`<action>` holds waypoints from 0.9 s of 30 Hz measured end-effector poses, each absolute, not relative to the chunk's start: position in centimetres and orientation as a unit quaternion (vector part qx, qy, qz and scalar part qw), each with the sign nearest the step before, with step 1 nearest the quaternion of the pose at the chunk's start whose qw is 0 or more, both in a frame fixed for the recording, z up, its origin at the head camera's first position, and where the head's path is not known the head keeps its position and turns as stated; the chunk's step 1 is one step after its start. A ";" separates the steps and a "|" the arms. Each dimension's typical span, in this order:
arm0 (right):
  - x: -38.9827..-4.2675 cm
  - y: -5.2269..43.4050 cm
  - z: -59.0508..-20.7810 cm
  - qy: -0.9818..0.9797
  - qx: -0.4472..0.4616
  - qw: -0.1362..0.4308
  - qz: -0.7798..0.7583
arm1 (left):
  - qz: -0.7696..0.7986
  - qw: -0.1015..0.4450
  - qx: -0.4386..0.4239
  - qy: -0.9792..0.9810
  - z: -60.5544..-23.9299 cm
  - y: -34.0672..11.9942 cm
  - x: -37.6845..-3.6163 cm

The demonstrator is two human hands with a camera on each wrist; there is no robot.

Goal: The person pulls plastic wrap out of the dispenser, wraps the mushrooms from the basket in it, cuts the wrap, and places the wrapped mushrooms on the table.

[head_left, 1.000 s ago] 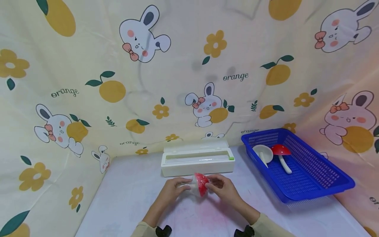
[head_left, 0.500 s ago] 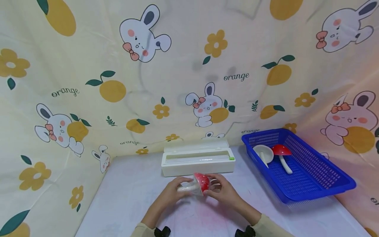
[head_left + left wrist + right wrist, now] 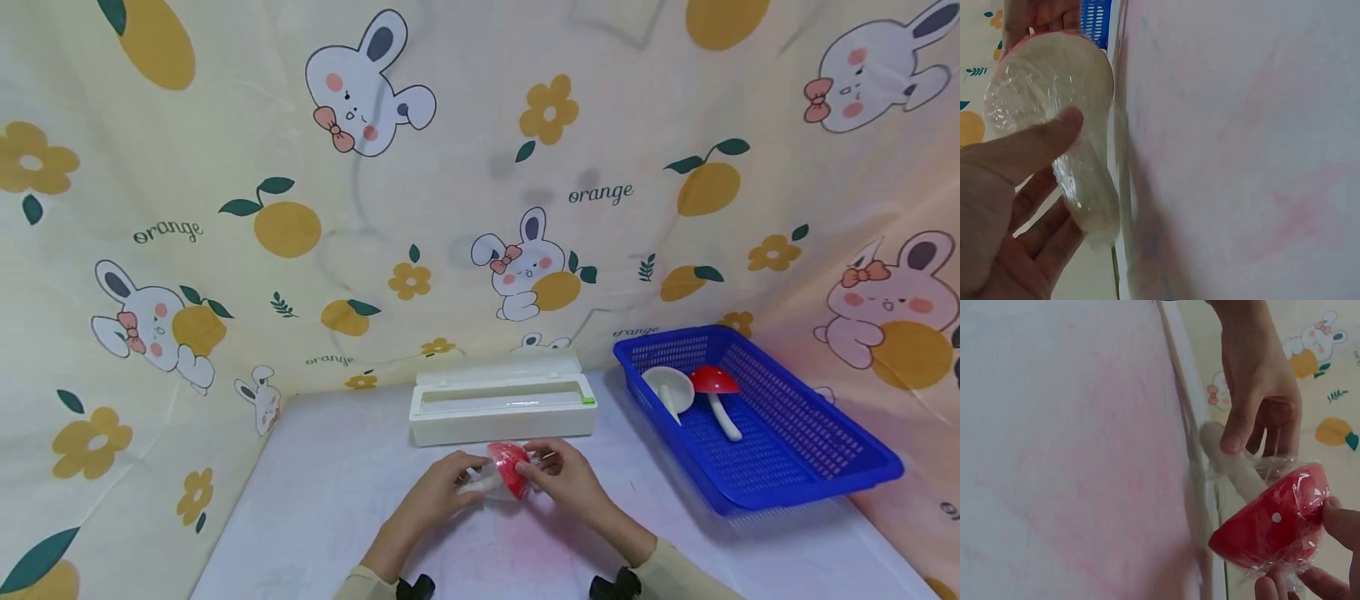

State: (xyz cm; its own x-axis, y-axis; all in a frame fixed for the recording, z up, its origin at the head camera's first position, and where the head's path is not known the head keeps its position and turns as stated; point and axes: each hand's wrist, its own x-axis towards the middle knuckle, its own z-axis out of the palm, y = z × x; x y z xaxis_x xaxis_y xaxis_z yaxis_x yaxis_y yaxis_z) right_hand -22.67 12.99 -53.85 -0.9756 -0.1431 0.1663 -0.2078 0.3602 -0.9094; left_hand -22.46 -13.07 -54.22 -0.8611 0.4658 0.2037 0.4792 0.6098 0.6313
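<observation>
A toy mushroom (image 3: 504, 471) with a red spotted cap and white stem, covered in clear film, is held just above the desk (image 3: 322, 500) between both hands. The left hand (image 3: 438, 492) has its grip pinched on the stem; the right hand (image 3: 566, 479) has its grip pinched on the cap's edge. Behind them lies a white box (image 3: 501, 408) with its lid up. To the right, a blue basket (image 3: 795, 450) holds 2 mushrooms: a red one (image 3: 714, 381) and a white one (image 3: 666, 387)
</observation>
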 end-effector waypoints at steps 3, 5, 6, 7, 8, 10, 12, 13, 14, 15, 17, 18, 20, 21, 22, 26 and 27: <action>-22.6 13.0 -53.8 -0.823 0.102 0.026 0.559 | -0.344 0.009 -0.258 -0.903 -54.2 -13.0 -22.4; -22.6 13.0 -53.8 -0.823 0.107 0.025 0.557 | -0.339 0.019 -0.253 -0.906 -54.2 -13.1 -22.3; -22.6 13.1 -53.9 -0.825 0.111 0.023 0.554 | -0.339 0.023 -0.250 -0.907 -54.2 -13.2 -22.3; -22.6 13.1 -53.9 -0.825 0.115 0.019 0.553 | -0.341 0.026 -0.244 -0.908 -54.2 -13.3 -22.2; -22.6 13.2 -53.9 -0.825 0.120 0.014 0.552 | -0.342 0.030 -0.239 -0.908 -54.3 -13.4 -22.2; -22.7 13.3 -54.0 -0.824 0.136 0.006 0.550 | -0.350 0.036 -0.231 -0.907 -54.4 -13.7 -22.0; -22.6 13.6 -54.1 -0.820 0.150 -0.003 0.553 | -0.360 0.040 -0.221 -0.906 -54.5 -14.0 -21.8; -22.7 13.7 -54.1 -0.817 0.158 -0.005 0.555 | -0.363 0.044 -0.217 -0.905 -54.6 -14.2 -21.7; -22.7 13.9 -54.2 -0.815 0.164 -0.004 0.555 | -0.367 0.045 -0.211 -0.905 -54.6 -14.5 -21.6; -22.6 14.1 -54.2 -0.813 0.170 -0.001 0.557 | -0.368 0.049 -0.205 -0.905 -54.7 -14.7 -21.5; -22.7 14.5 -54.2 -0.811 0.182 0.014 0.556 | -0.368 0.056 -0.192 -0.908 -54.8 -15.3 -21.3; -22.7 14.7 -54.2 -0.810 0.190 0.025 0.554 | -0.368 0.059 -0.184 -0.910 -54.8 -15.7 -21.2; -22.9 15.1 -54.1 -0.809 0.206 0.051 0.549 | -0.367 0.069 -0.168 -0.912 -54.7 -16.4 -21.0; -23.0 15.3 -54.1 -0.809 0.215 0.067 0.543 | -0.365 0.076 -0.160 -0.914 -54.6 -16.8 -20.9; -23.2 15.5 -54.0 -0.810 0.223 0.084 0.537 | -0.367 0.083 -0.150 -0.914 -54.4 -17.3 -20.8; -24.0 16.7 -53.4 -0.816 0.253 0.151 0.497 | -0.372 0.107 -0.106 -0.916 -53.9 -19.0 -20.6; -24.2 17.0 -53.3 -0.817 0.259 0.166 0.487 | -0.373 0.113 -0.093 -0.916 -53.8 -19.4 -20.6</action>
